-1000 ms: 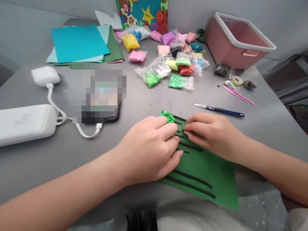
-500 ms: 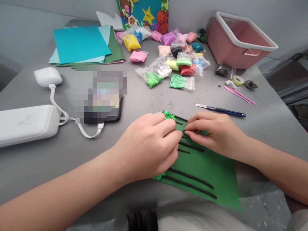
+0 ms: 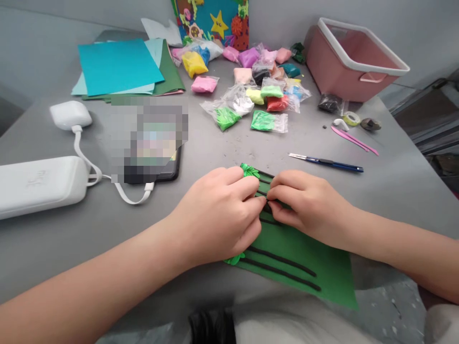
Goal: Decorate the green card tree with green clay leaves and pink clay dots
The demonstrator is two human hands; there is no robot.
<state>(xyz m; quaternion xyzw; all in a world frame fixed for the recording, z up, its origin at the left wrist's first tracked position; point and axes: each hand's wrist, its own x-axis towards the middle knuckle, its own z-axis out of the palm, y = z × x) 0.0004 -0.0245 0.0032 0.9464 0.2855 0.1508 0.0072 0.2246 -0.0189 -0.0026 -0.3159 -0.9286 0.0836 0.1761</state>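
A green sheet (image 3: 297,255) lies slanted near the table's front edge. Several thin black clay strips (image 3: 279,263) run along it, with bright green leaf-shaped clay (image 3: 251,170) at the far left corner and more at the near left. My left hand (image 3: 225,215) rests over the sheet's left side, fingers curled and closed; whatever they pinch is hidden. Close against it, my right hand (image 3: 308,203) pinches at a thin black clay strip, thumb and forefinger together. The two hands' fingertips almost touch, and they cover the middle strips in part.
Bagged coloured clay (image 3: 227,118) is heaped at the back, before a starfish picture (image 3: 219,25). A craft knife (image 3: 326,163), pink tools (image 3: 355,141) and a pink basket (image 3: 358,79) are on the right. Left are a phone (image 3: 172,169), power bank (image 3: 43,186) and coloured sheets (image 3: 120,67).
My right hand has shifted left toward my left fingertips, now covering more of the middle strips. My left hand has barely moved. The whole view has slid slightly.
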